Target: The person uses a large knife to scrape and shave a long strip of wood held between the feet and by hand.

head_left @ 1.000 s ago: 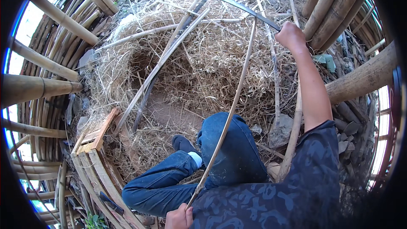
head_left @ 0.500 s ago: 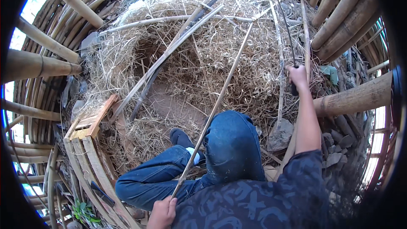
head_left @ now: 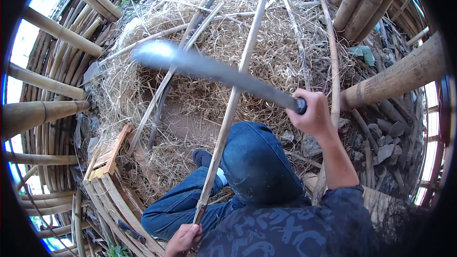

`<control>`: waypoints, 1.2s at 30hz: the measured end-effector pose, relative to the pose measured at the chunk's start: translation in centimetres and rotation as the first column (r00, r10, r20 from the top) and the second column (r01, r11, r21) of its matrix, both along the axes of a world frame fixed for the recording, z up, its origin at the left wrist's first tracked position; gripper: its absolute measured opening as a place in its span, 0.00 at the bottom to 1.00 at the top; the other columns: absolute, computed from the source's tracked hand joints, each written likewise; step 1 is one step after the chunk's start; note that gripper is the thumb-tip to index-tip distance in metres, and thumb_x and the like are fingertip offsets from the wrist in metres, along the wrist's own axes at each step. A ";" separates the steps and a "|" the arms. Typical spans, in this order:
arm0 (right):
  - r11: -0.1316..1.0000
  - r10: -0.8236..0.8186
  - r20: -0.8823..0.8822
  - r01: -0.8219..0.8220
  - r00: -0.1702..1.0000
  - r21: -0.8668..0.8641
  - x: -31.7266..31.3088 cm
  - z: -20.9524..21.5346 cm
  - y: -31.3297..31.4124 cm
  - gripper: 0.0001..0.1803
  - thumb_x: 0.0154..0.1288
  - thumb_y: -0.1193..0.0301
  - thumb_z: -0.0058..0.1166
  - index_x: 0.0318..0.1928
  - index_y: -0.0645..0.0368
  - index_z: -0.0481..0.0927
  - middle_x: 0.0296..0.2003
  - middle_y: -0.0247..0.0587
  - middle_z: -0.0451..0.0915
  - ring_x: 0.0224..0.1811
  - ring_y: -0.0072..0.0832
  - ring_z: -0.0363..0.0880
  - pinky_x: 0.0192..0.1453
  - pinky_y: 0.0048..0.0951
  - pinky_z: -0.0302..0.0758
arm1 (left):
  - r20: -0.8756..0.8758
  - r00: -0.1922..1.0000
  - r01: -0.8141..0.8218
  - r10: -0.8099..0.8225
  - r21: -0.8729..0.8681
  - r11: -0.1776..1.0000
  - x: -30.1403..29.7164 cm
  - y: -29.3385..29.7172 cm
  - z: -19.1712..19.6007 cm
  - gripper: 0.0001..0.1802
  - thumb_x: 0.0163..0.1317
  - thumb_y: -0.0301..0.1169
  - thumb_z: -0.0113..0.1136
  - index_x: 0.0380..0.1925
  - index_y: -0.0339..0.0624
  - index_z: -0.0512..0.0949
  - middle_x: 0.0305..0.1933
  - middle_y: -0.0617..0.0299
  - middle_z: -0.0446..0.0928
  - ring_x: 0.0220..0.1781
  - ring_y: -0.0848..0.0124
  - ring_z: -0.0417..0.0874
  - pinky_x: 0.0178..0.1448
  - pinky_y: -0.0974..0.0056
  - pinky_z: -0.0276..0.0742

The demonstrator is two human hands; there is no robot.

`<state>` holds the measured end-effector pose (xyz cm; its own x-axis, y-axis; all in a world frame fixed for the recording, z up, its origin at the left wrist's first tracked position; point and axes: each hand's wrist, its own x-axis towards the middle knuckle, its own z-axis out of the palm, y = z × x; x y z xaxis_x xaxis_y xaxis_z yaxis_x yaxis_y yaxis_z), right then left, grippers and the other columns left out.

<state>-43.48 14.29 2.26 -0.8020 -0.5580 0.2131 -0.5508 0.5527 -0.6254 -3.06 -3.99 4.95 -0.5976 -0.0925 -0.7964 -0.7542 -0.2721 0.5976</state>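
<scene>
My right hand (head_left: 312,113) is closed round the dark handle of a machete (head_left: 216,72), held over the straw. Its long grey blade points left and is blurred toward the wide tip. In the view the blade crosses in front of a long bamboo strip (head_left: 231,107); whether they touch I cannot tell. Low in the view, my left hand (head_left: 184,239) grips the near end of that strip, with the thumb along it. The strip slants up past my bent knee, and its far end lies above the straw pile.
Curled bamboo shavings (head_left: 281,52) cover the ground ahead, with loose strips (head_left: 157,93) and a pole (head_left: 331,43) across them. A wooden crate-like frame (head_left: 102,176) stands at the left. Bamboo posts (head_left: 395,74) rise on both sides; stones (head_left: 386,152) lie at right.
My right hand has come nearer and left, swinging the machete from pointing away to lying across the strip in view. The strip's far end has shifted up and left; my left hand still grips it.
</scene>
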 end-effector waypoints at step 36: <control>0.883 -0.037 -0.044 0.053 0.998 0.467 -2.9 3.4 -1.5 0.12 0.49 0.62 0.62 0.28 0.59 0.82 0.25 0.49 0.82 0.32 0.45 0.84 0.43 0.43 0.80 | -0.027 0.960 0.255 -0.277 -0.317 0.914 -1.0 1.5 2.3 0.18 0.71 0.37 0.46 0.25 0.36 0.71 0.17 0.53 0.66 0.21 0.59 0.66 0.30 0.56 0.61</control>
<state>-46.36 12.79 5.64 -0.8258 -0.5628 -0.0370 -0.5340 0.8013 -0.2697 -4.02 -2.46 7.25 -0.6871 -0.1559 -0.7096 -0.7265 0.1383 0.6731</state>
